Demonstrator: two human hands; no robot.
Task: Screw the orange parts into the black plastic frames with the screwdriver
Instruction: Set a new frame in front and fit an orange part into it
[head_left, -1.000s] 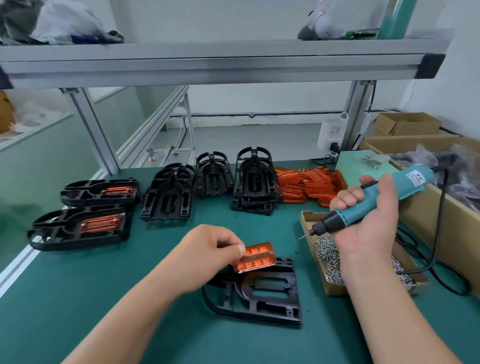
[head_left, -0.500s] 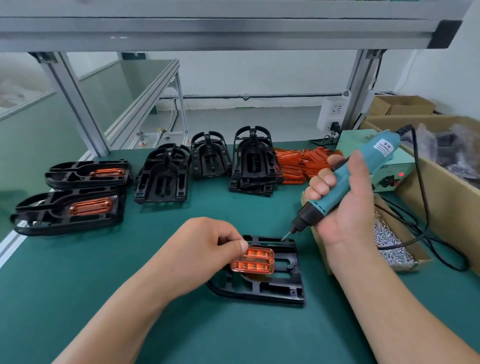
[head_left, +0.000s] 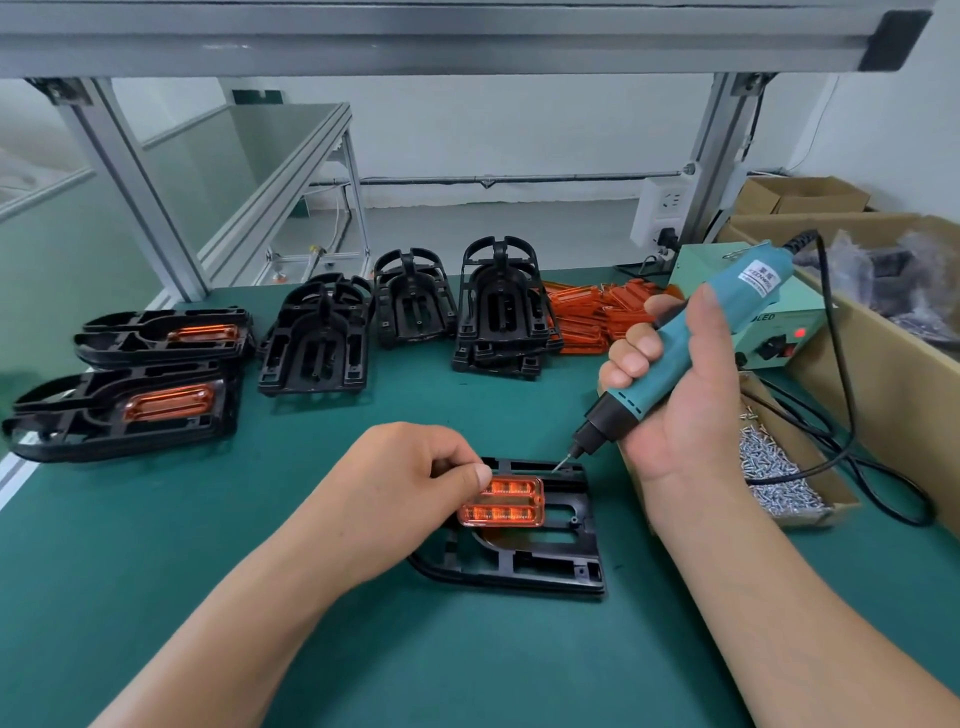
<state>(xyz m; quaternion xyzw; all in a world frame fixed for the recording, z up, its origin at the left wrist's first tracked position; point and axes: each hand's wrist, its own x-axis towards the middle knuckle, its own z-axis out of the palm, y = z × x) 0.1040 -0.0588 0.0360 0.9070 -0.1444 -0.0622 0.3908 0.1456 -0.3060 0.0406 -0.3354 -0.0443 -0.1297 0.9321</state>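
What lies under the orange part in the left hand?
Under the orange part lies a black frame; the left hand pinching the part hides the frame's left end.

Bright, even overhead light — faint soft shadows on the dark green table mat (head_left: 156, 597); wide-angle bowing at the edges.

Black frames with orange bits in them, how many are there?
3: the back-left frame, the front-left frame, and the near frame by the left hand. More may hide underneath.
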